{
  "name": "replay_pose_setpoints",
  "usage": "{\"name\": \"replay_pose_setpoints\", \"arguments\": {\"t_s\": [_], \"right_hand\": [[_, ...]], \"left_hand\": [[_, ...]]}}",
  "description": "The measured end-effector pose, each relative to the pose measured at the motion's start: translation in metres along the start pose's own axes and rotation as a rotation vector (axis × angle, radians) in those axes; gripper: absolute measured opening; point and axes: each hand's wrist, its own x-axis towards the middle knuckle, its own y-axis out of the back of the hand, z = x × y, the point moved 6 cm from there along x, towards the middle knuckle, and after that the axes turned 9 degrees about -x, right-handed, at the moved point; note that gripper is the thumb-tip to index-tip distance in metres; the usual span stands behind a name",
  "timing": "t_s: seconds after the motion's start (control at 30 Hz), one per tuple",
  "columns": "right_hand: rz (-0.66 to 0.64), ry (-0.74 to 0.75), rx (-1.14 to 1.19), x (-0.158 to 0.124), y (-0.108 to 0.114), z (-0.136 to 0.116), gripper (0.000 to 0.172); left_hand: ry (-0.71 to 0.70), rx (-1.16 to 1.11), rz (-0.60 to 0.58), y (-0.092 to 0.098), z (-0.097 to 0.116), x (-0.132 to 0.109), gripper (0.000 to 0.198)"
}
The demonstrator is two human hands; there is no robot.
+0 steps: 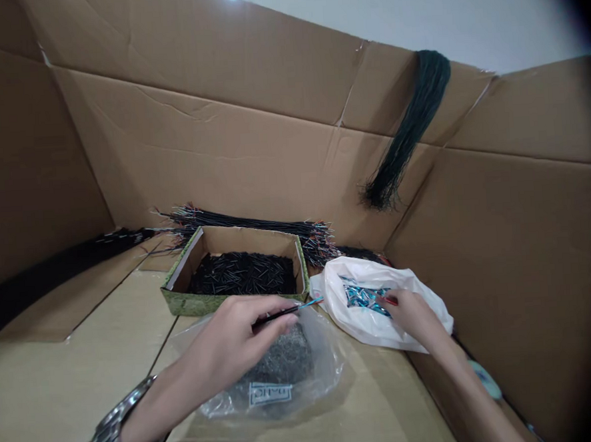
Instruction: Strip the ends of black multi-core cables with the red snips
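Observation:
My left hand (254, 327) is closed around a black cable (274, 315), whose thin blue and red wire ends (310, 303) point right. My right hand (408, 311) reaches into a white plastic bag (339, 285), its fingers pinched together over small shiny blue pieces (363, 297). Something small and red shows at the fingertips; I cannot make out what it is. Below my left hand lies a clear plastic bag (329, 362) with many tiny dark pieces inside and a printed label (270, 392).
A green-sided cardboard box (190, 304) holds short black tubes (243, 274). Behind it lies a bundle of black cables (255, 223); more black strands (78, 261) lie left. Dark green strands (414, 127) hang over the cardboard wall (251, 150), which surrounds the table (109, 372).

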Motion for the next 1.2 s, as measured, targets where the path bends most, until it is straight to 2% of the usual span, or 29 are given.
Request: {"name": "replay_pose_setpoints", "arguments": {"t_s": [0.1, 0.27, 0.5, 0.63, 0.67, 0.73, 0.77, 0.87, 0.93, 1.03, 1.13, 1.2], "right_hand": [[-0.008, -0.132, -0.103, 0.007, -0.008, 0.011, 0.026], [-0.005, -0.171, -0.150, 0.022, -0.013, 0.009, 0.029], [-0.068, -0.074, -0.047, 0.025, -0.024, 0.003, 0.029], [0.015, -0.012, 0.058, 0.019, -0.008, -0.009, 0.022], [0.050, 0.017, 0.100, 0.015, -0.001, -0.016, 0.022], [0.125, 0.104, 0.205, 0.003, 0.017, -0.037, 0.036], [0.160, 0.155, 0.264, -0.005, 0.028, -0.050, 0.044], [0.230, 0.299, 0.420, -0.038, 0.058, -0.095, 0.050], [0.247, 0.404, 0.518, -0.061, 0.075, -0.127, 0.041], [0.249, 0.588, 0.799, -0.085, 0.094, -0.165, 0.021], [0.162, 0.709, 0.894, -0.093, 0.098, -0.187, 0.008], [0.089, 0.762, 0.909, -0.092, 0.098, -0.193, 0.006]], "left_hand": [[-0.008, -0.019, 0.003, 0.001, 0.001, 0.001, 0.024], [0.010, -0.044, 0.009, 0.002, 0.000, 0.001, 0.026], [0.033, -0.046, 0.007, 0.004, -0.002, -0.001, 0.035], [0.041, -0.037, 0.004, 0.004, -0.003, -0.001, 0.038], [0.043, -0.034, 0.002, 0.004, -0.004, -0.001, 0.038], [0.042, -0.031, -0.008, 0.003, -0.004, -0.001, 0.040], [0.036, -0.034, -0.013, 0.003, -0.004, -0.002, 0.041], [0.009, -0.062, -0.023, 0.001, -0.001, -0.003, 0.041], [0.012, -0.072, -0.026, 0.000, 0.001, -0.005, 0.041], [0.039, -0.092, -0.056, -0.003, 0.006, -0.009, 0.041], [0.033, -0.118, -0.086, -0.004, 0.015, -0.014, 0.041], [0.039, -0.123, -0.104, -0.004, 0.019, -0.016, 0.042]]}}
